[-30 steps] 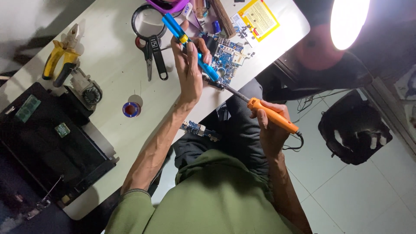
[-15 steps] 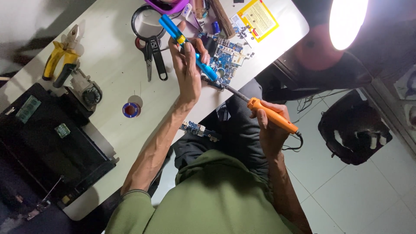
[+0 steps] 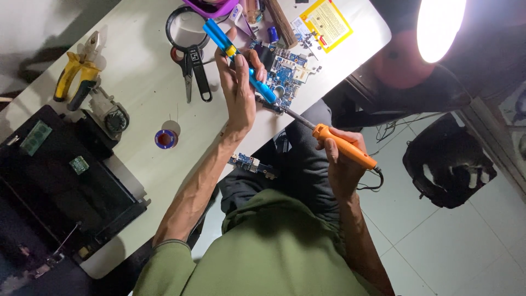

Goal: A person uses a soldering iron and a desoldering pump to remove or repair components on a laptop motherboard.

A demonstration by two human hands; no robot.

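Note:
My left hand (image 3: 239,82) grips a blue pump-like tool with a yellow band (image 3: 236,55), its tip resting on a blue circuit board (image 3: 286,75) near the table's edge. My right hand (image 3: 341,164) holds an orange-handled soldering iron (image 3: 342,143), off the table's edge; its metal tip reaches to the same spot on the board. A black cord trails from the iron's back end.
On the white table (image 3: 137,82) lie black scissors (image 3: 194,68), a magnifier (image 3: 186,24), yellow pliers (image 3: 74,74), a small fan (image 3: 112,118), a solder spool (image 3: 165,138) and an open black laptop shell (image 3: 55,181). A small board (image 3: 249,163) sits at the table edge. A bright lamp (image 3: 438,24) shines at upper right.
Almost nothing differs; both hands keep their tools on the board, with only a slight shift of the view.

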